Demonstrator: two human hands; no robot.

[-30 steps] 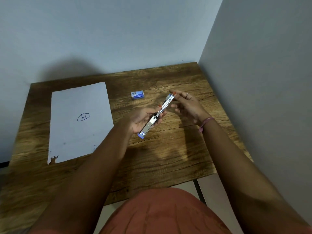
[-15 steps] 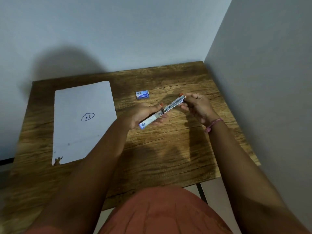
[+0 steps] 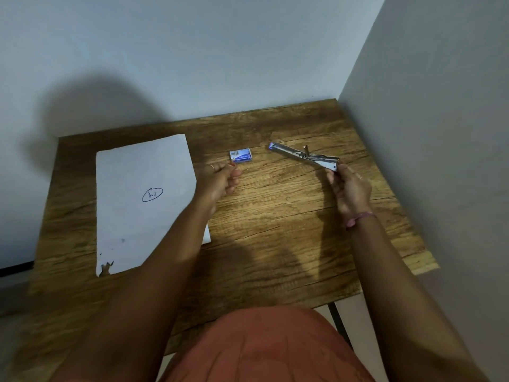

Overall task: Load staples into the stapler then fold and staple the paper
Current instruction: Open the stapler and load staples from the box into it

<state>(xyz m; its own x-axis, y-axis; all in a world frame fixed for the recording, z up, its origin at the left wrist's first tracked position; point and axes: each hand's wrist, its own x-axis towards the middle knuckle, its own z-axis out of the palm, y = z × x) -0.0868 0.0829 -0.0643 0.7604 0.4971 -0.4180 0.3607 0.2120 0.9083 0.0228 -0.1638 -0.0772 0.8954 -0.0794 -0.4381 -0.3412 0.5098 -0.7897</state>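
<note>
Stapler swung open in my right hand, left hand closing in on the staple box.

My right hand (image 3: 348,188) pinches one end of the opened stapler (image 3: 304,156), which stretches toward ten o'clock above the table (image 3: 275,244). My left hand (image 3: 220,180) is loosely curled and holds nothing I can make out, just short of the staple box (image 3: 241,156) at its one o'clock. The paper (image 3: 137,202) lies flat at nine o'clock, unfolded. My worry is that a one-ended pinch lets the stapler sag or snap shut (the magazine looks exposed), and a small box opened single-handed may well spill staples.
</note>
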